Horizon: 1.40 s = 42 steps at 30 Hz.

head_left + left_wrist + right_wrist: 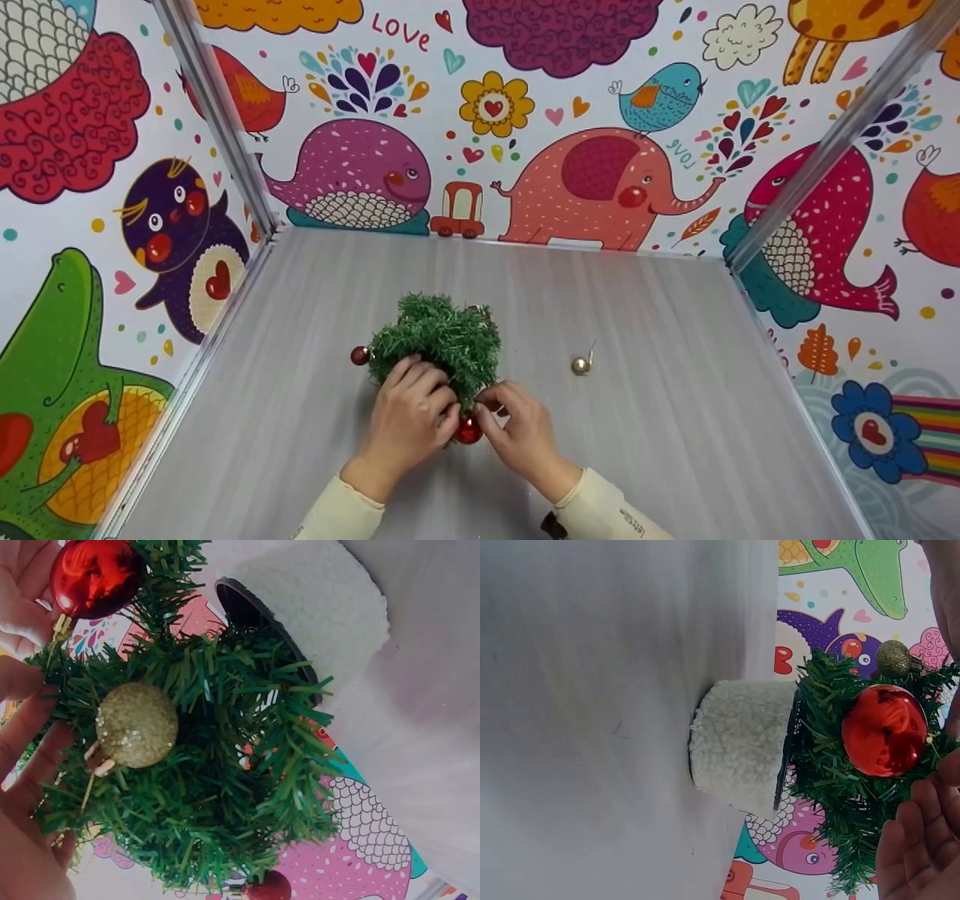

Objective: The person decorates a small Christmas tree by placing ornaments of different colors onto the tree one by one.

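Note:
A small green artificial Christmas tree [450, 330] stands in a pot [739, 742] covered in white fleece. At its near side hangs a shiny red bauble [469, 429]. My left hand [412, 409] has its fingers curled at the branches and grips the tree beside the bauble. From the other side, my right hand [523, 429] pinches at the bauble's top with thumb and forefinger; the loop itself is hidden. Below the red bauble in the left wrist view hangs a glittery gold bauble [137, 725]. Another red bauble [360, 355] sticks out at the tree's left.
A gold bauble [580, 365] with its string lies on the grey table [660, 435], right of the tree. Panels printed with cartoon animals [352, 172] enclose the back and sides, with metal posts [217, 120] at the corners.

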Motion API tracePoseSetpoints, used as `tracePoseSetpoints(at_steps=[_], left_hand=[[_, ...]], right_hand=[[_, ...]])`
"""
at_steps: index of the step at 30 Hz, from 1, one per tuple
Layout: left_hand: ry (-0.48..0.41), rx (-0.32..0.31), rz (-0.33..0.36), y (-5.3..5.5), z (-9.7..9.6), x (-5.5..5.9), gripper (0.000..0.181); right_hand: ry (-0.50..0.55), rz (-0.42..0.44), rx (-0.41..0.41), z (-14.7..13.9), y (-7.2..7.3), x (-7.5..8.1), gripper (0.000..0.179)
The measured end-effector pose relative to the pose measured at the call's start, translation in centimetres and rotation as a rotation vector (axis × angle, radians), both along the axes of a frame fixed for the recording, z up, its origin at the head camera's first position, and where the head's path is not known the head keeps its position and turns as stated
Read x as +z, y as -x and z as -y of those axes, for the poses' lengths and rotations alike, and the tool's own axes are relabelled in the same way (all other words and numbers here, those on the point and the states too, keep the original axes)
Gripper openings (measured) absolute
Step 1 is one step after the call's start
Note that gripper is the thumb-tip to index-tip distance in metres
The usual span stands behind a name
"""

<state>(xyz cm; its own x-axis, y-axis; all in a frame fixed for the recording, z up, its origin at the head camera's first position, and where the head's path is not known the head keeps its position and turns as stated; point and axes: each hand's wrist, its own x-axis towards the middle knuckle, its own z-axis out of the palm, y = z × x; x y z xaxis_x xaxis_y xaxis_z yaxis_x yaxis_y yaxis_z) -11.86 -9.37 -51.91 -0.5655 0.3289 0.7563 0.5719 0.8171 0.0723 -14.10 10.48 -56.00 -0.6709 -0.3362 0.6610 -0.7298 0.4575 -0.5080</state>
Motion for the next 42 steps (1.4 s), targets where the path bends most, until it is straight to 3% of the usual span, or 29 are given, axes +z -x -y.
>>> tracePoseSetpoints(at_steps=[6, 16, 23, 29, 35, 42], left_hand=[[-0.003, 0.005, 0.004, -0.1, 0.0, -0.1, 0.01], [-0.047, 0.004, -0.033, -0.3, 0.0, 0.4, 0.018], [-0.033, -0.041, -0.135, -0.4, -0.4, 0.8, 0.057], [0.02, -0.007, -0.077, -0.3, -0.4, 0.8, 0.084], [0.084, 0.027, -0.051, -0.3, -0.5, 0.6, 0.078], [0.067, 0.022, -0.055, -0.2, -0.7, 0.4, 0.072]], right_hand=[[0.012, 0.007, 0.011, -0.3, -0.1, 0.0, 0.017], [-0.006, -0.007, -0.004, -0.8, -0.2, 0.1, 0.018], [-0.024, -0.009, -0.01, -1.4, 0.2, -0.1, 0.016], [-0.08, 0.048, -0.024, -2.3, 0.2, -0.7, 0.015], [-0.155, 0.089, -0.085, -3.9, 0.9, -1.2, 0.015], [-0.235, 0.127, -0.2, -7.2, 2.9, -2.7, 0.014]])
